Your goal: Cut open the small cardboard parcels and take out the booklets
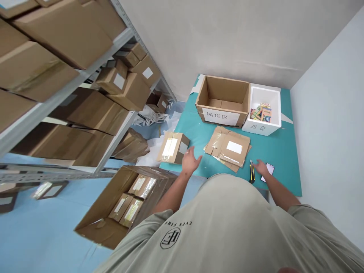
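Note:
My left hand [191, 160] is open, its fingers spread beside a taped cardboard box [173, 148] at the table's left edge. Whether the fingertips touch the box I cannot tell. On the right, my right hand [261, 168] is open over the table, between a yellow and black box cutter [251, 172] and a phone [267, 172]. It holds nothing that I can see. Flattened cardboard pieces [234, 147], one with a white label, lie stacked between my hands.
At the table's back stand an open cardboard box [223, 116] with a handwritten sign and a white foam box [261, 129] containing small colourful packets. A large open carton [99, 231] holding several parcels is on my left. Box-filled shelving [119, 43] lines the left side; walls border the table [284, 151].

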`<move>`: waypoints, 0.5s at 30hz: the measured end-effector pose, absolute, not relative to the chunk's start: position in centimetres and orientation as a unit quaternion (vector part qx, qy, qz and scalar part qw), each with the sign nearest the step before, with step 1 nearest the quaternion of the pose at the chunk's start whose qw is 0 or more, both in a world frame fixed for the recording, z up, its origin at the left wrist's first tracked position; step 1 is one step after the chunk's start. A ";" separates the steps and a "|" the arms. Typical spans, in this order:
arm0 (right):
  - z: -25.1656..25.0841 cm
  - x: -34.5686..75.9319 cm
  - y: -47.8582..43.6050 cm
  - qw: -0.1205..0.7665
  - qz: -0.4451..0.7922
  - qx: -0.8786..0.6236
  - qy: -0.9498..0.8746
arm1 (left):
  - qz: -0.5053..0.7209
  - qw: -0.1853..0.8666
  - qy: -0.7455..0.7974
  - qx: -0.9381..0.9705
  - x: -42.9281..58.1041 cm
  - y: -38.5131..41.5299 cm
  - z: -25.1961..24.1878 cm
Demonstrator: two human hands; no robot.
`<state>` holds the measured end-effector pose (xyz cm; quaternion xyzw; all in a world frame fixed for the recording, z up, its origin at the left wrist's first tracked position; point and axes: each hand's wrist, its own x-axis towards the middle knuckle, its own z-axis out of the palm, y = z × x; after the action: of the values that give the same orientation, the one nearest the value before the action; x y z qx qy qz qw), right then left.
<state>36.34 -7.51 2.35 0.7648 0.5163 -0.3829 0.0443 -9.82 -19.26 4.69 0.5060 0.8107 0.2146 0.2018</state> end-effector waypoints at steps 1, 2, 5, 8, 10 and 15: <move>1.6 36.7 -9.3 0.078 -0.369 0.763 0.525 | 0.201 0.183 0.837 0.475 -11.4 -19.6 4.7; 1.0 37.0 -11.0 0.099 -0.361 0.762 0.528 | 0.186 0.165 0.861 0.443 -13.0 -19.9 4.8; 0.4 37.3 -14.8 0.092 -0.384 0.761 0.515 | 0.145 0.128 0.913 0.358 -17.1 -20.8 4.4; 1.2 36.8 -17.1 0.042 -0.432 0.751 0.498 | 0.115 0.137 0.940 0.291 -19.6 -21.0 3.5; 2.2 36.2 -17.8 -0.030 -0.484 0.721 0.495 | 0.099 0.168 0.949 0.248 -20.5 -21.0 2.7; 4.6 34.6 -17.4 -0.167 -0.585 0.619 0.496 | 0.059 0.207 0.948 0.232 -22.1 -20.6 1.6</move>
<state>34.63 -17.36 4.56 0.6195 0.4963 -0.5849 -0.1667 -22.07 -20.57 1.61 0.2322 0.9485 0.0594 0.2072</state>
